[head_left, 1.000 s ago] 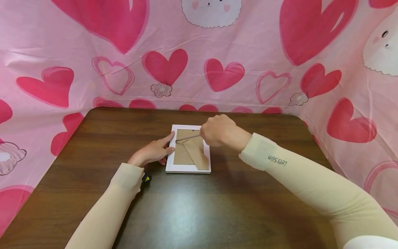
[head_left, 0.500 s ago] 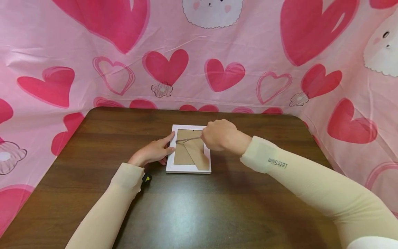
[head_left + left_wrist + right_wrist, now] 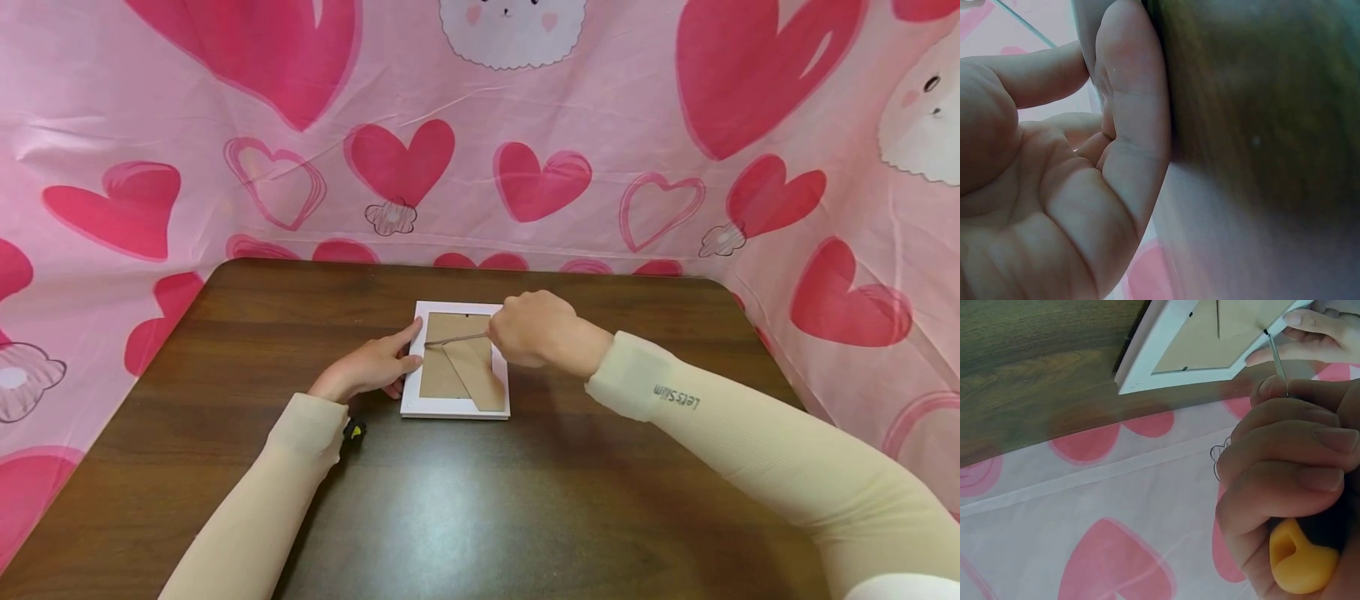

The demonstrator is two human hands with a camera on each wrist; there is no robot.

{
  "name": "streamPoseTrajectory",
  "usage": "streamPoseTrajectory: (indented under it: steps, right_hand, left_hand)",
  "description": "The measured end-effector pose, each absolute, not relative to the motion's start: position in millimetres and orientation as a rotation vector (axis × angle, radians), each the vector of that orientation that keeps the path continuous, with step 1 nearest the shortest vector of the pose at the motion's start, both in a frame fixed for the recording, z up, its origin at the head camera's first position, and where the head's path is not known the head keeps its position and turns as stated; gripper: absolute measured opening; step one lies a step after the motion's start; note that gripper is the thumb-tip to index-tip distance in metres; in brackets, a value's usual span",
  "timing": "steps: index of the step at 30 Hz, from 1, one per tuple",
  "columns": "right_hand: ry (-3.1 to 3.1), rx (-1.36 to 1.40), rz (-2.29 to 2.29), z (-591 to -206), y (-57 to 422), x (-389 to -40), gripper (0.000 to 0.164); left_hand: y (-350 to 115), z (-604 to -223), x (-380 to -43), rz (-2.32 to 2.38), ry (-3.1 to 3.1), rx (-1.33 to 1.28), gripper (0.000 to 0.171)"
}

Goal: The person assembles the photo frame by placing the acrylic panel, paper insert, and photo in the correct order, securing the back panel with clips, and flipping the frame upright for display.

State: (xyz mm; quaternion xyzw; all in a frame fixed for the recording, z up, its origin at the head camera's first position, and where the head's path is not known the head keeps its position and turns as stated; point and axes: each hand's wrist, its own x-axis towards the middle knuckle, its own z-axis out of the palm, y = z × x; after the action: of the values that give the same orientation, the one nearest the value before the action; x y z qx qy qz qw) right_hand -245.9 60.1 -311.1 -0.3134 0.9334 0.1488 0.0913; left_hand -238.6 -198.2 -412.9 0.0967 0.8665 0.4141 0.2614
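A white picture frame [image 3: 454, 406] lies face down on the table, its brown backing board [image 3: 441, 377] and slanted stand flap [image 3: 485, 390] facing up. My left hand [image 3: 366, 367] grips the frame's left edge, thumb on top and other fingers along the side and below. My right hand [image 3: 534, 327] is wrapped around a screwdriver, whose yellow and black handle [image 3: 1302, 559] shows under the curled fingers in the right wrist view. The thin metal shaft [image 3: 459, 338] crosses the backing, with its tip at a small dark tab [image 3: 1266, 331] on the left inner edge.
Another dark tab [image 3: 1185, 368] sits along the backing's edge. A small black and yellow object [image 3: 354, 430] lies beside the left sleeve, partly hidden by it. Pink heart-print cloth [image 3: 540, 179] hangs behind and beside the brown table [image 3: 600, 500].
My right hand has lowered slightly and shifted a little to the right, so the screwdriver's shaft lies flatter over the backing. The left hand and frame have stayed put.
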Motion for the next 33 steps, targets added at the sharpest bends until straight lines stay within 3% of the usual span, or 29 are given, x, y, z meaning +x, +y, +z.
streamPoseTrajectory:
  steps: [33]
  right_hand:
    - [2.793, -0.842, 0.356, -338, 71, -243, 0.045]
  left_hand:
    - [-200, -411, -241, 1.076, 2.346, 0.248, 0.077]
